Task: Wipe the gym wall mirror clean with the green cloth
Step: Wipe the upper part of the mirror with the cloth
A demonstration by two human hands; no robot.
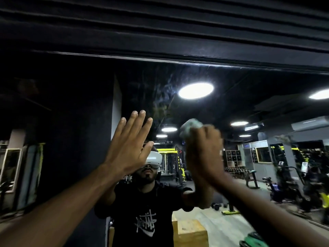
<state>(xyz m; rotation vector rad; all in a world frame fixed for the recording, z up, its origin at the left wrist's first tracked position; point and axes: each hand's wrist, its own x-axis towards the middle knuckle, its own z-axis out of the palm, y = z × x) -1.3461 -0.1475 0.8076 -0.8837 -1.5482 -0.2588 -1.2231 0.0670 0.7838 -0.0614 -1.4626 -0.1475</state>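
Left hand [130, 143] flat against mirror [231, 81]; right hand [204, 157] grips cloth [190, 126] — overlap firm strokes toward smears [160, 97] above.

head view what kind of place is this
Most likely a gym: the wall mirror reflects a yellow-framed rack, a row of dumbbells and what look like exercise bikes.

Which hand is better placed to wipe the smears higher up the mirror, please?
The right hand: it holds the bunched cloth just below the smears on the mirror. The left hand lies flat, fingers straight, holding nothing.
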